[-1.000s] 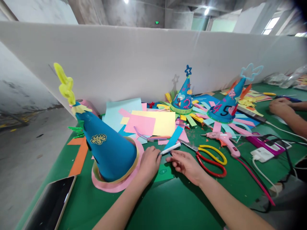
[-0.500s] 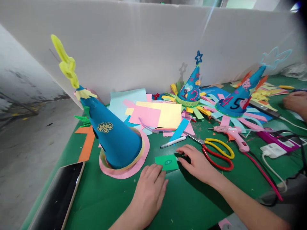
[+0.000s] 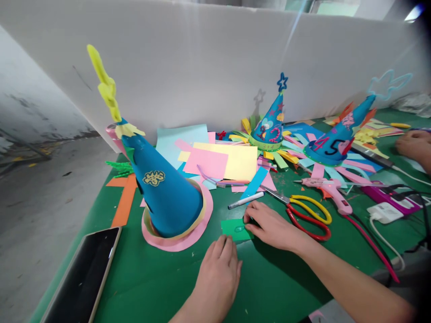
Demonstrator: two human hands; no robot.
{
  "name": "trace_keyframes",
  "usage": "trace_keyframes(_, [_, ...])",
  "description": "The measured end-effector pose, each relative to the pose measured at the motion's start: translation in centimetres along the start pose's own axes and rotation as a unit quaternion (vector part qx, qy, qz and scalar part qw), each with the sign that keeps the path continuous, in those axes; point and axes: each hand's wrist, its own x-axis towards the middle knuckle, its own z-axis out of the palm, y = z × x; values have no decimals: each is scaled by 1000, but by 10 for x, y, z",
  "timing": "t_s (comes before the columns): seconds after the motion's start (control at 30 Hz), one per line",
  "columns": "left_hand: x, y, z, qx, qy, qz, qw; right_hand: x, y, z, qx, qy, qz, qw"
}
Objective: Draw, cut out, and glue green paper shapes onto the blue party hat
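Observation:
A small green paper rectangle (image 3: 231, 227) lies flat on the table, with a small outlined oval mark near its middle. My right hand (image 3: 269, 226) has its curled fingers and thumb closed on the card's right end. Beside the card's lower left edge, my left hand (image 3: 218, 273) rests on the table with fingers stretched out and nothing in it. To the left a tall blue paper cone hat (image 3: 168, 193) with a pink brim leans to the left, topped by a yellow fuzzy twist. A white pen (image 3: 245, 200) lies just beyond the card.
Scissors (image 3: 310, 215) and a pink glue gun (image 3: 326, 186) lie right of my hands. A phone (image 3: 81, 273) is at the near left. Paper sheets (image 3: 242, 161) and two more decorated hats (image 3: 269, 121) stand at the back. Another person's hand (image 3: 412, 146) is at far right.
My right hand's fingers have moved over the card's right end. My left hand has drawn back slightly toward me, off the card. The view has shifted a little.

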Motion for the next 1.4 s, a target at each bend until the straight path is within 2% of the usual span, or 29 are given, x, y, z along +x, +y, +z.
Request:
trace_keyframes(0.6, [-4, 5, 6, 18, 12, 9, 1000, 3, -6, -4, -25, 3, 37, 999])
trace_keyframes(0.87, [-2, 6, 7, 42, 4, 19, 999, 5, -3, -4, 36, 14, 35, 999])
trace_keyframes(1.0, [-5, 3, 3, 14, 35, 5, 999, 2, 0, -1, 95, 55, 11, 994])
trace_keyframes(1.13, [-9, -1, -5, -73, 127, -46, 988, -10, -3, -7, 130, 161, -16, 978])
trace_keyframes(1.2, [-6, -4, -8, -163, 159, -109, 968, -17, -5, -11, 155, 218, -16, 964])
trace_keyframes(1.27, [1, -7, -10, -304, 142, -188, 923, -22, -7, -13, 219, 249, -3, 943])
trace_keyframes(1.33, [11, -9, -13, -453, 93, -267, 845, -24, -9, -12, 313, 243, 16, 918])
trace_keyframes(1.4, [21, -9, -18, -577, 70, -316, 750, -24, -12, -11, 378, 216, 30, 900])
